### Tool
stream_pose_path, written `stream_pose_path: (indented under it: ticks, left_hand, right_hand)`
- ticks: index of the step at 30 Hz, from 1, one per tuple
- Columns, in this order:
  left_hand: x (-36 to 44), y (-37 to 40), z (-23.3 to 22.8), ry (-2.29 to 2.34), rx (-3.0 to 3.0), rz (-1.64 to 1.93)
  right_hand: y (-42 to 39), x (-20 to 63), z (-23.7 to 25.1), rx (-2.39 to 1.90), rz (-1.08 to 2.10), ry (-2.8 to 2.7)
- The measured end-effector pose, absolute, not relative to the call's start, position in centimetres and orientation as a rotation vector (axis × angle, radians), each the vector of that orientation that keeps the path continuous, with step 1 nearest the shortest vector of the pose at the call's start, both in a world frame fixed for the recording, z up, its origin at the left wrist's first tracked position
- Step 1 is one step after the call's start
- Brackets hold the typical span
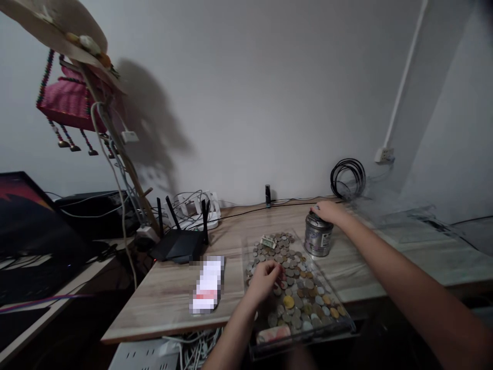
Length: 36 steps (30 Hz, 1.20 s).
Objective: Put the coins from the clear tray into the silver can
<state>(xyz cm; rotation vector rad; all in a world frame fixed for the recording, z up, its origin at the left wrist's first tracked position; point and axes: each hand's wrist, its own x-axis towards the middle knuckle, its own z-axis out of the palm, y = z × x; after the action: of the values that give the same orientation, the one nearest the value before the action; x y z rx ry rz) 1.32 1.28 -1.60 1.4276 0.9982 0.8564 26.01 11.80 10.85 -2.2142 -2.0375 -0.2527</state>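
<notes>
My left hand is over a clear shallow tray spread with many coins. Its fingers are closed in a pinch near the coins, and what they hold, if anything, is hidden. My right hand is at the top of a round silver-grey tin standing beside the tray's far right side. The right fingers are curled at the tin's mouth around something I cannot make out. In the tray, a folded banknote lies among the coins at the back, and a reddish note lies at the front edge.
A lit phone lies left of the tray, with a black router behind it. At the back stand a small dark bottle and a coil of black cable. Clear plastic lies on the right.
</notes>
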Motion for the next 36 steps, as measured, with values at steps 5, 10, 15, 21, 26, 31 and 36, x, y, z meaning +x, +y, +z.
stream_pose_path:
  ticks: [5, 10, 15, 21, 26, 31, 36]
  left_hand:
    - [1.3, 1.1, -1.5, 1.005, 1.405, 0.904]
    - [1.2, 1.1, -1.4, 1.006, 1.374, 0.94]
    - [1.1, 1.5, -1.5, 1.041, 1.338, 0.995]
    - [0.1, 2.3, -1.5, 1.081, 1.064, 1.262]
    - [-0.5, 2.6, -1.8, 1.041, 0.87, 1.399]
    - [0.2, 3.1, -2.6, 1.078, 0.947, 1.26]
    - [0.4, 3.6, -2.8, 1.073, 0.847, 1.308]
  right_hand:
    - [9.4, 25.8, 10.4, -2.098, -0.415, -1.908]
    - [8.3, 26.6, 8.5, -1.944, -0.469, -1.972]
    - [8.8, 27.3, 7.6, -1.89, -0.447, -1.893]
    - [8.5, 20.7, 5.5, -1.639, -0.406, -2.131]
    - [11.2, 14.1, 1.5, -1.794, -0.037, -2.322]
    - [12.6, 12.9, 0.2, -1.833, 0.136, -2.23]
    - [10.2, 13.0, 1.0, -1.621, 0.358, -2.144]
